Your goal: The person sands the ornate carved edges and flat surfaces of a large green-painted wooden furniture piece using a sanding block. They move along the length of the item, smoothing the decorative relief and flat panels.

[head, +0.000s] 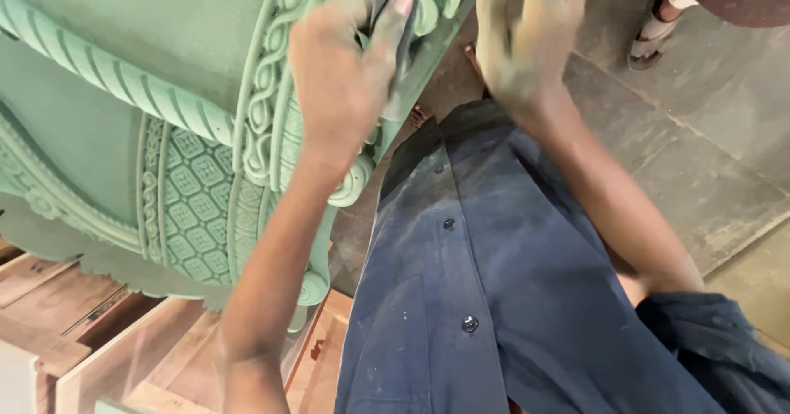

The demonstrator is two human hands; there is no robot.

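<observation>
A large green-painted carved wooden piece (123, 68) with rope mouldings, braided bands and a diamond lattice panel fills the left of the view. My left hand (341, 76) presses a small dark grey sanding pad (395, 19) against the carved edge near the top, fingers wrapped round the pad. My right hand (522, 35) is raised beside that edge at the top centre, fingers spread and blurred, dusted green, holding nothing that I can see.
Bare wooden boards and frame parts (99, 340) lie under the carved piece at the lower left. My dark blue buttoned shirt (477, 282) fills the lower middle. Grey stone floor (699, 151) lies to the right, with another person's sandalled foot (654, 31) at the top right.
</observation>
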